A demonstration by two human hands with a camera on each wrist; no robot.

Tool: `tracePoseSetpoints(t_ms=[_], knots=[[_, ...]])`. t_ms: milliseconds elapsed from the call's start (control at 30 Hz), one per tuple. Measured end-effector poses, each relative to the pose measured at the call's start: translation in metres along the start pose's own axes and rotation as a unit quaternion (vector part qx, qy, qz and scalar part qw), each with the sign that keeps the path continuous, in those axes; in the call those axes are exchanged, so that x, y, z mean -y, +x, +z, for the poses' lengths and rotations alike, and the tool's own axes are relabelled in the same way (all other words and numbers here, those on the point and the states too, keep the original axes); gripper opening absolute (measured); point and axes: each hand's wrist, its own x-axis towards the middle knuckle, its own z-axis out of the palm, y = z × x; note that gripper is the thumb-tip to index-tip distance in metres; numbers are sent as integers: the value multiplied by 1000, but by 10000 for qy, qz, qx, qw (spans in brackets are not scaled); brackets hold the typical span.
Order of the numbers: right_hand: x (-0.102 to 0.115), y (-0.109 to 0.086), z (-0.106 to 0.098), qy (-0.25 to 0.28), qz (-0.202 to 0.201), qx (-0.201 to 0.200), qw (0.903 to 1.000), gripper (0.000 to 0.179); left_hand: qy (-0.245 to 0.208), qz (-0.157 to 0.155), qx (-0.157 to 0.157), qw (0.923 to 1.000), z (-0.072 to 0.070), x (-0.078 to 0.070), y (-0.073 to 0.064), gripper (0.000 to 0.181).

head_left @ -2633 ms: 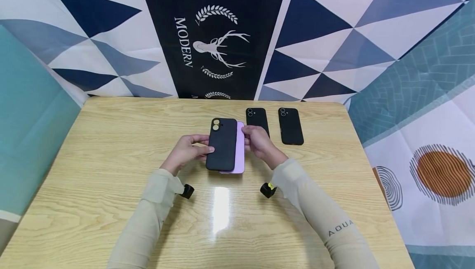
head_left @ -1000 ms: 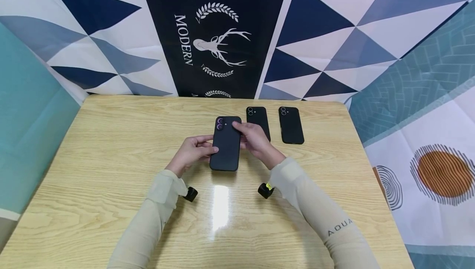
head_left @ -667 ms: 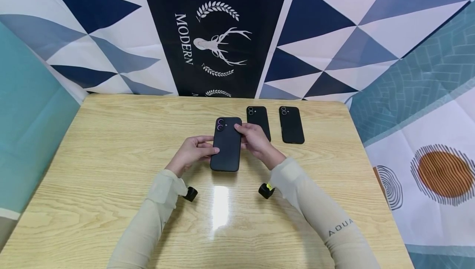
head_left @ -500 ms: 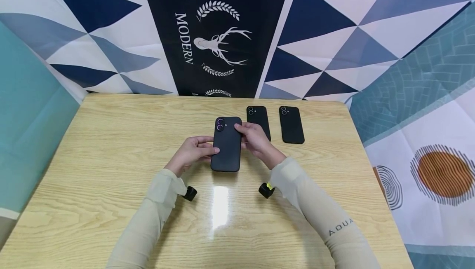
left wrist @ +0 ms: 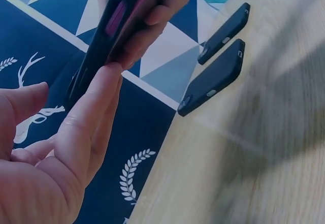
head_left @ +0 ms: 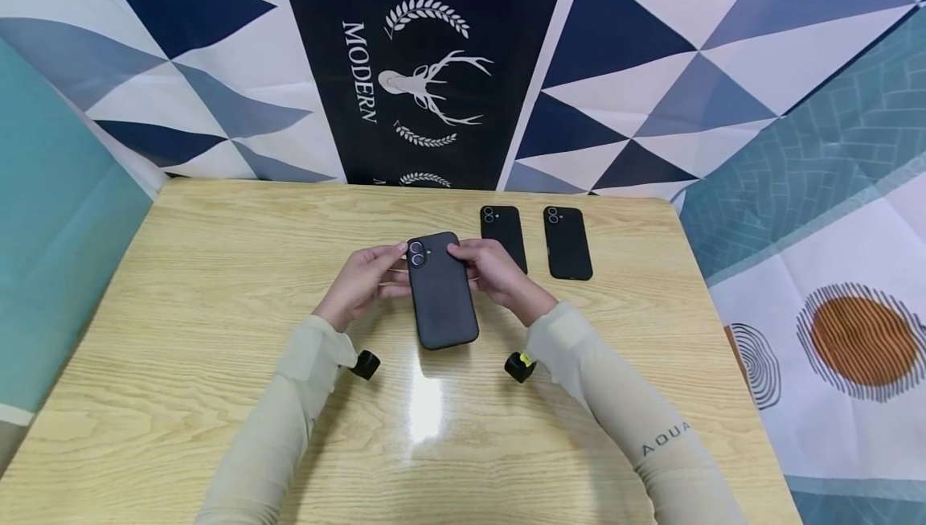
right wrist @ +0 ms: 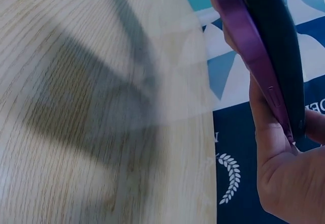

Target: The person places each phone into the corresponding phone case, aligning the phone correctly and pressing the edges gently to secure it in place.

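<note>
A purple phone (right wrist: 256, 66) sits partly inside a black phone case (head_left: 443, 292), tilted and held above the table. In the right wrist view the phone's purple side stands out along the case edge. My right hand (head_left: 499, 272) pinches the pair near the upper right, thumb on the case back and fingers beneath. My left hand (head_left: 365, 280) is at the upper left corner by the camera cutouts. Its nearly straight fingers touch the phone's edge in the left wrist view, where the thumb stands off from the case (left wrist: 94, 51).
Two black phone-shaped items with camera rings lie on the wooden table (head_left: 239, 284) near its back edge: one black item (head_left: 504, 235) just behind my right hand, another black item (head_left: 567, 244) farther right. A patterned backdrop (head_left: 427, 67) rises behind the table.
Over the last seconds the case moved over the purple phone. Since half a second ago, my left hand shifted from the lower left edge to the upper corner, and the phone and case turned counterclockwise.
</note>
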Motion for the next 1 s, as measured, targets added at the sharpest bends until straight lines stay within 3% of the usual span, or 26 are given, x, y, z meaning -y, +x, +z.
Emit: tracePoseSetpoints(t_ms=[367,767,1000], knots=[[0,0,3,-832,182,666,9941,26,-93,-101,243,9996,-5,0,-2,25],[-1,-2,8,-988,409,872,9904,29,618,-328,536,9961,-6,3,-5,42],[-2,-3,9,-1065,394,947,9890,29,668,-119,486,9965,-6,5,-8,41]])
